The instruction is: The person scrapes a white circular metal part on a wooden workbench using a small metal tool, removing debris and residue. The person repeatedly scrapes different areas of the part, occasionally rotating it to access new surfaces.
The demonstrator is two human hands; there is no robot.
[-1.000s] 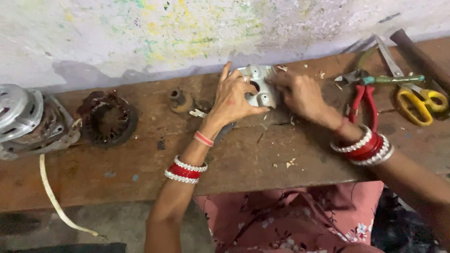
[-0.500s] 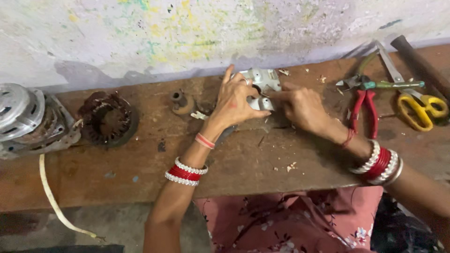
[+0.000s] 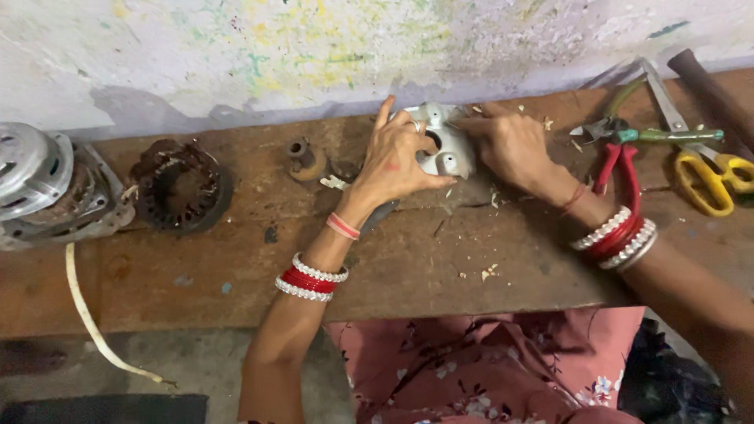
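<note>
Gripping metal cover (image 3: 446, 149) between left hand (image 3: 397, 161) and right hand (image 3: 510, 145).

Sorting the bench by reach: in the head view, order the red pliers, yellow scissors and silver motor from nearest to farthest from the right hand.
1. Red pliers, just right of the right hand.
2. Yellow scissors, farther right.
3. Silver motor, far left end of the bench.

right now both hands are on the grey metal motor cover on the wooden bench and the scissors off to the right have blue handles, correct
Not quite: the scissors have yellow handles, not blue, as the head view shows. The rest stands: the left hand and right hand both hold the grey metal motor cover on the wooden bench, with the scissors to the right.
</note>
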